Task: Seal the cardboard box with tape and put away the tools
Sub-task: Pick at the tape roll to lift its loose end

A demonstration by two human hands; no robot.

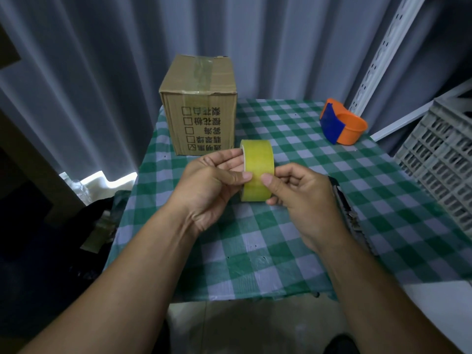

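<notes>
A yellowish roll of tape [257, 159] is held upright above the middle of the table. My left hand [212, 185] grips its left side, thumb on the outer face. My right hand [301, 195] pinches the roll's face from the right with thumb and fingers. A brown cardboard box [201, 103] stands at the table's back left, its top flaps closed with a strip of old tape along the seam. An orange and blue tape dispenser [342, 122] lies at the back right. A dark utility knife [344, 203] lies on the table, partly hidden behind my right hand.
The table wears a green and white checked cloth [293, 251]. A grey plastic crate [444, 162] stands at the right edge, beside a white perforated metal post [383, 52]. Grey curtains hang behind. Dark clutter sits on the floor to the left.
</notes>
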